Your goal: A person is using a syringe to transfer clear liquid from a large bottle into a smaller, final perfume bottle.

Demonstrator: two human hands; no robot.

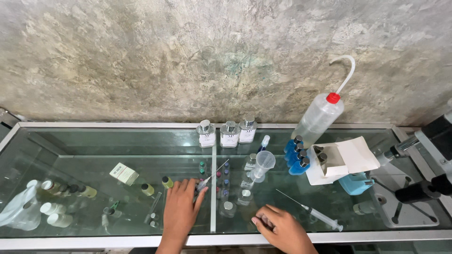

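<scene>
- The glass counter (117,141) runs the full width in front of the rough wall, and everything stands on its smooth, hard top; small things would likely slide on it easily.
- The squeeze bottle (319,117) with the red cap and bent spout leans at the back right, well away from both hands; it looks soft-walled and light.
- Three square glass bottles (229,134) with silver caps stand in a row against the wall, beyond the hands. They look heavy for their size and breakable, best taken round the body.
- The left hand (180,207) lies flat on the glass, fingers spread and loosely open. Its fingertips touch a small syringe (209,178) that lies slanted, needle pointing up and right. It is not gripped as far as I can tell.
- The right hand (278,226) rests near the front edge, fingers curled under; whether it holds anything I cannot tell.
- A long syringe (318,215) lies just right of the right hand, close but apart. It looks light, stiff plastic with a thin sharp needle, so the barrel is the place to take hold.
- A clear plastic cup (263,162) stands between the hands and the bottles, light and easily tipped.
</scene>
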